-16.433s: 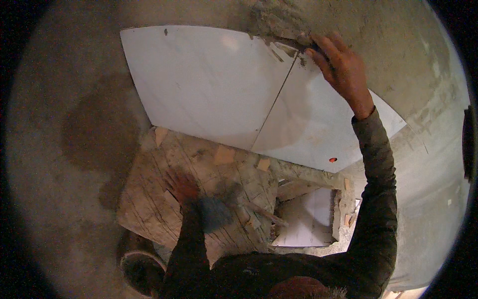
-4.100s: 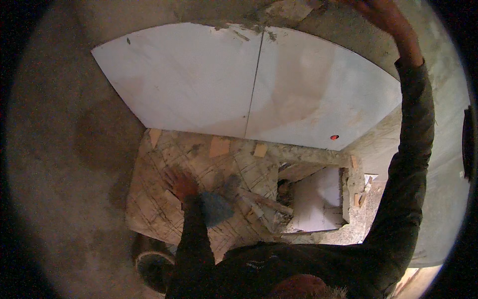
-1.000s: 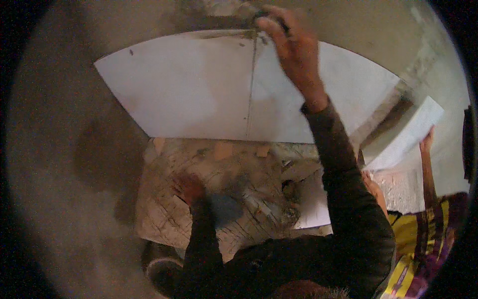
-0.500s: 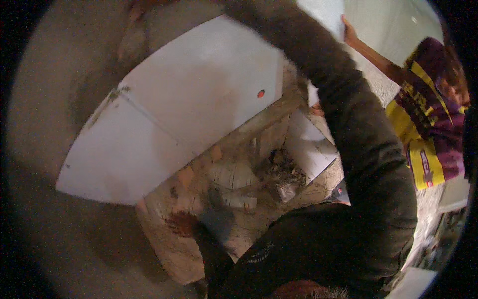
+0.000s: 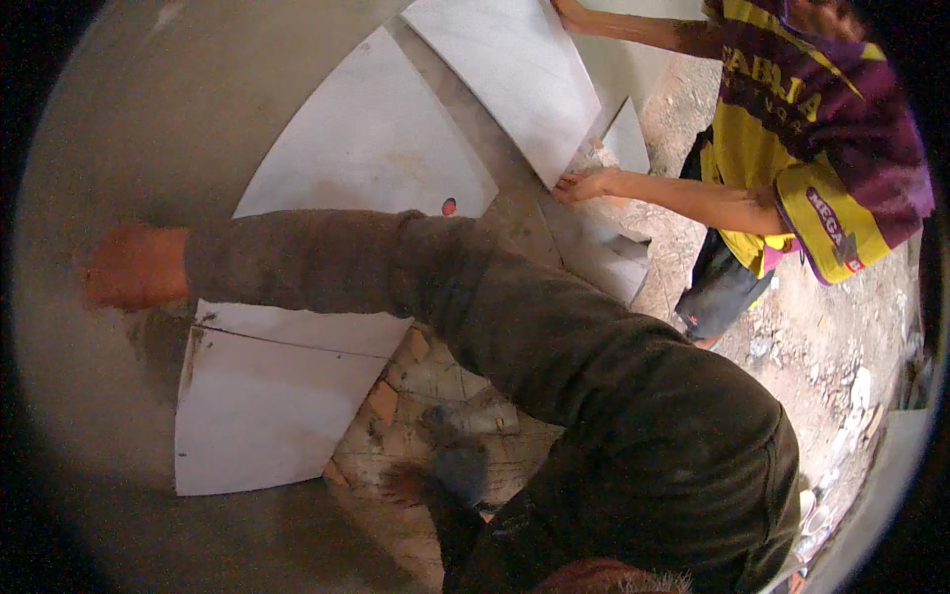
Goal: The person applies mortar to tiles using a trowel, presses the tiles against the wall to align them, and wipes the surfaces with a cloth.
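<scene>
The fingers of your right hand (image 5: 137,267) are too blurred to tell whether spread or pinching, beside the grey wall (image 5: 198,129). Your right sleeve (image 5: 327,262) crosses the upper white wall tile (image 5: 366,139); the lower tile (image 5: 277,406) adjoins it. Your left hand (image 5: 401,484), fingers also unclear, is at the scored ledge (image 5: 524,436). Rightward, a co-worker (image 5: 821,119) holds another white tile (image 5: 510,79).

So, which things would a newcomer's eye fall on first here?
A co-worker in yellow and purple, at upper right, stands out first, holding a white tile at top centre. Then comes the person's right hand at far left, its dark sleeve crossing the other white tiles.
</scene>
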A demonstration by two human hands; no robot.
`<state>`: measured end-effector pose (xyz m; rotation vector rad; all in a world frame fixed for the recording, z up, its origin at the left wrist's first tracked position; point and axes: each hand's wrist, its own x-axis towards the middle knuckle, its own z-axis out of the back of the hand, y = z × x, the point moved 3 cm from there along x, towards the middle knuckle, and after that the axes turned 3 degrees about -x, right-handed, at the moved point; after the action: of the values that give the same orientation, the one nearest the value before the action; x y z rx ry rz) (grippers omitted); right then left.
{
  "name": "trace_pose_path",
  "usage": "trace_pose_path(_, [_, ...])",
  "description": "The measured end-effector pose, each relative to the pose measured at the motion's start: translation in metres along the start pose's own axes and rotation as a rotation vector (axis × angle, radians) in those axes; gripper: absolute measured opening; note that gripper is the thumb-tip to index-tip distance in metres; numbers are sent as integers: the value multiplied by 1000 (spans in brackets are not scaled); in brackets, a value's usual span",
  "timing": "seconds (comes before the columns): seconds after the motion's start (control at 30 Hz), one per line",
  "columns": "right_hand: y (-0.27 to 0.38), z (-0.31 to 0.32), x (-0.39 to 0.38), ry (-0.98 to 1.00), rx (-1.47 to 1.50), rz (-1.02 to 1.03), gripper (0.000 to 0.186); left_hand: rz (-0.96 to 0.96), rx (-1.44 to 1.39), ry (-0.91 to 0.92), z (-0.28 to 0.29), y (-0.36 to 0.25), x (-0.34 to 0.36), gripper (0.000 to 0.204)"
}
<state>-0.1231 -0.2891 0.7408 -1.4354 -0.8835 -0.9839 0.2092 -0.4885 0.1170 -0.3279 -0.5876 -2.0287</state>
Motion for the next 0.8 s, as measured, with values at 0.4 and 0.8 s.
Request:
trace_pose_path(0.4, [2, -25, -35, 245, 348, -667, 44, 10, -8, -17, -8, 13, -12, 52])
trace_pose_path(0.8, [17, -10, -25, 176, 207, -460, 41, 34, 4, -11, -20, 28, -20, 52])
